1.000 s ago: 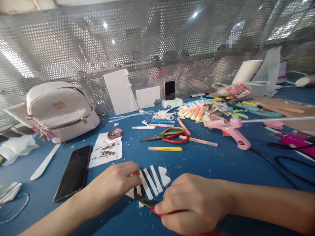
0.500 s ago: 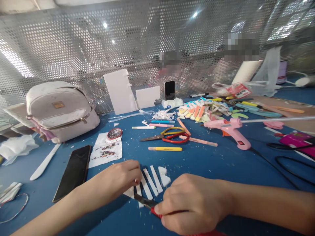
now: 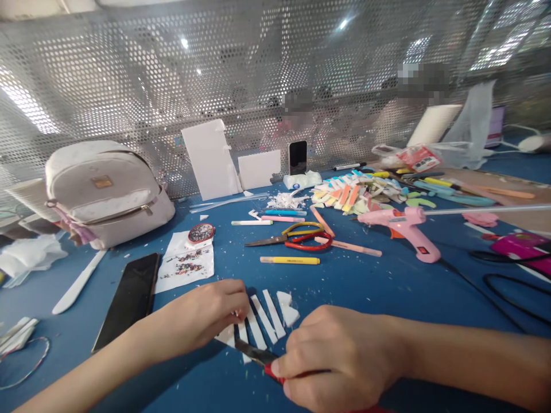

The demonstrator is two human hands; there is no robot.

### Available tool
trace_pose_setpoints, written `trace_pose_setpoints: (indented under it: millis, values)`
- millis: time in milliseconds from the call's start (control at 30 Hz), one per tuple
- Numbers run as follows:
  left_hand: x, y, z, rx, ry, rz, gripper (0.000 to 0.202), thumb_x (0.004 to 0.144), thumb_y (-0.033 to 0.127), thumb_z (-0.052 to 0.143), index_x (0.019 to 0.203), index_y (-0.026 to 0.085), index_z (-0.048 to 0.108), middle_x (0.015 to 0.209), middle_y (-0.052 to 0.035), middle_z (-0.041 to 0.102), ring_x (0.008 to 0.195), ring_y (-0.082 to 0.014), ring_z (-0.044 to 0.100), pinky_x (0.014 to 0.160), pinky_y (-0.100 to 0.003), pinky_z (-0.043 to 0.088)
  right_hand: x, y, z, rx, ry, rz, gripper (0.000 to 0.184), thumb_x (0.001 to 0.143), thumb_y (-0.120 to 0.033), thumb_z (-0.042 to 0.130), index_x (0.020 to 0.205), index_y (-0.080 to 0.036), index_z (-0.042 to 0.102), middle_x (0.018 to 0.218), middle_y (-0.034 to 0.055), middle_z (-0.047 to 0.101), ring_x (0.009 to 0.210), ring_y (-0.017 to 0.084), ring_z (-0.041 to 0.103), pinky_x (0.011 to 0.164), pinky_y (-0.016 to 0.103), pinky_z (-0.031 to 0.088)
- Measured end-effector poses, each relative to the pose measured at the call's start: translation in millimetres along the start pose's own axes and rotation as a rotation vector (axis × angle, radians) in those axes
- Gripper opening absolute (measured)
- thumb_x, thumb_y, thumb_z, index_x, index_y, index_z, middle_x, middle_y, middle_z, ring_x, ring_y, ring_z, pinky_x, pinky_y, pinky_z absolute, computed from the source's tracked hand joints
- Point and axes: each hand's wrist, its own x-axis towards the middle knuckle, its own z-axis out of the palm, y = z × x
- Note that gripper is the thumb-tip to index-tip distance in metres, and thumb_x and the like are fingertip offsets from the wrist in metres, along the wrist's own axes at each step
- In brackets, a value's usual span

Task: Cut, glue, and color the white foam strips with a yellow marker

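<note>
My right hand is closed around a red-handled utility knife. The dark blade points left and lies over a white piece on the blue table. My left hand has its fingers bent and pressed together, holding this piece down at the blade's tip; part of the piece is hidden under the fingers. Several thin white strips lie side by side between the two hands. Just past them is a small curved white offcut.
Beyond my hands lie a yellow marker and scissors. A pink glue gun with its cord is at right, near a heap of coloured strips. At left are a black phone, a white plastic knife and a backpack.
Both hands stay almost where they were, the knife's blade still on the white piece. The view has shifted very slightly.
</note>
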Motion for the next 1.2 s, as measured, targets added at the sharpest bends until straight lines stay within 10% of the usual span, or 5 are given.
trace_pose_setpoints:
  millis: [867, 1200]
  values:
    - [-5.2, -4.0, -0.7, -0.029, 0.129, -0.053, 0.022, 0.107, 0.029, 0.035, 0.091, 0.022, 0.048, 0.086, 0.0025, 0.057, 0.074, -0.012, 0.052, 0.067, -0.023, 0.038, -1.8, -1.0, -0.2, 0.021, -0.021, -0.016, 0.018, 0.098, -0.015, 0.055, 0.09, -0.01, 0.071, 0.1, 0.0058, 0.076, 0.079, 0.013, 0.068, 0.054, 0.025, 0.049]
    - [5.7, 0.1, -27.1, 0.028, 0.277, 0.011, 0.016, 0.1, 0.011, 0.042, 0.095, 0.021, 0.054, 0.091, 0.0026, 0.063, 0.08, -0.0101, 0.059, 0.072, -0.021, 0.045, -2.6, -4.3, 3.1, -0.02, 0.018, -0.001, 0.015, 0.096, -0.015, 0.057, 0.089, -0.013, 0.071, 0.096, 0.0034, 0.075, 0.07, 0.012, 0.066, 0.051, 0.025, 0.047]
